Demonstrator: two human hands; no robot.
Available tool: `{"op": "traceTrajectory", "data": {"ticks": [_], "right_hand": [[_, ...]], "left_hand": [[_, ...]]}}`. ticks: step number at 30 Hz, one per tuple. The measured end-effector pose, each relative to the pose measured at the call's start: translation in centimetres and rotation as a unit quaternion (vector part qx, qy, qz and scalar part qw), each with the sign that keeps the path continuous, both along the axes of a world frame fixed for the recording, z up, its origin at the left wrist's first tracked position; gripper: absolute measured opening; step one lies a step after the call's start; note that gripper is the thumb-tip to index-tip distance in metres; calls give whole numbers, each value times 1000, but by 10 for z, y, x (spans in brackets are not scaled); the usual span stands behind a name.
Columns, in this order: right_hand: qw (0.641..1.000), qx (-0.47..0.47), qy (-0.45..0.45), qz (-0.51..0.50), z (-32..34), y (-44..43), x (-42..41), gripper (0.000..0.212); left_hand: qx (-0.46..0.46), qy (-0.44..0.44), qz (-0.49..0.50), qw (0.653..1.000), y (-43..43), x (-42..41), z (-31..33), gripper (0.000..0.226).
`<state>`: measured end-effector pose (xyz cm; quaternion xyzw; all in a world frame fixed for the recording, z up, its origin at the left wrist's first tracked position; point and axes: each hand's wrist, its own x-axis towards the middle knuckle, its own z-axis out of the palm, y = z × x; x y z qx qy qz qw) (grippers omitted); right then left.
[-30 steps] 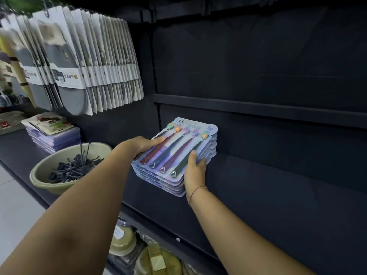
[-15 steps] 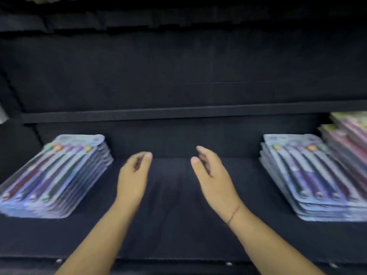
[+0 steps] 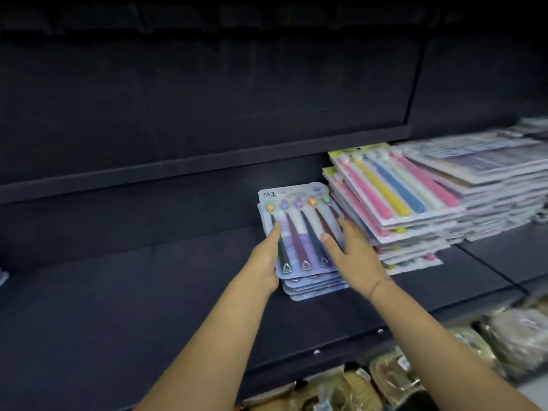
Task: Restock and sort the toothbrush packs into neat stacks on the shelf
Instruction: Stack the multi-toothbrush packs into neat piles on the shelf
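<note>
A stack of blue-card toothbrush packs (image 3: 299, 232) lies on the dark shelf (image 3: 133, 292), each pack showing several dark-handled brushes. My left hand (image 3: 267, 256) lies along the stack's left edge with straight fingers, the index finger resting on the top pack. My right hand (image 3: 354, 250) sits at the stack's right edge, thumb flat on the top pack and fingers reaching down between this stack and its neighbour. Neither hand lifts a pack.
A taller stack of pastel-brush packs (image 3: 400, 200) stands directly right of the blue stack, almost touching it. More blurred stacks (image 3: 489, 173) follow further right. Bagged goods (image 3: 385, 378) fill the shelf below. A shelf rail (image 3: 178, 173) runs above.
The view has swung to the right. My hands left the stack at the left, crossed the bare shelf and now rest on the blue stack beside the pastel packs.
</note>
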<state>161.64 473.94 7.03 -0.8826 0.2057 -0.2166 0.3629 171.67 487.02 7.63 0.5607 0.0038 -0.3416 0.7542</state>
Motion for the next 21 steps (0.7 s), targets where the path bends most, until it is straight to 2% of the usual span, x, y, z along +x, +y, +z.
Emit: {"op": "traceTrajectory", "data": {"ticks": [5,8,11,13,18,21], "right_hand": [[999,-42,23,-12,-14,-8,6,61],[999,-48,20,-14,-18,-9,6,60],[999,-43,-11,-10,-18,-9,4,56],[999,-29,-42,-2,-17,-7,0,54],[984,115,-107,82,-17,-1,-7,63],[968,206,-99,107,-14,4,1,86]], "left_hand": [[38,73,25,996,-3,18,4,48],[65,72,-25,995,-1,24,3,51],[61,55,-61,995,-9,16,5,28],[51,45,-52,996,-10,9,1,25],[8,-19,33,999,17,-4,-24,37],[-17,-125,68,990,53,-8,-25,65]]}}
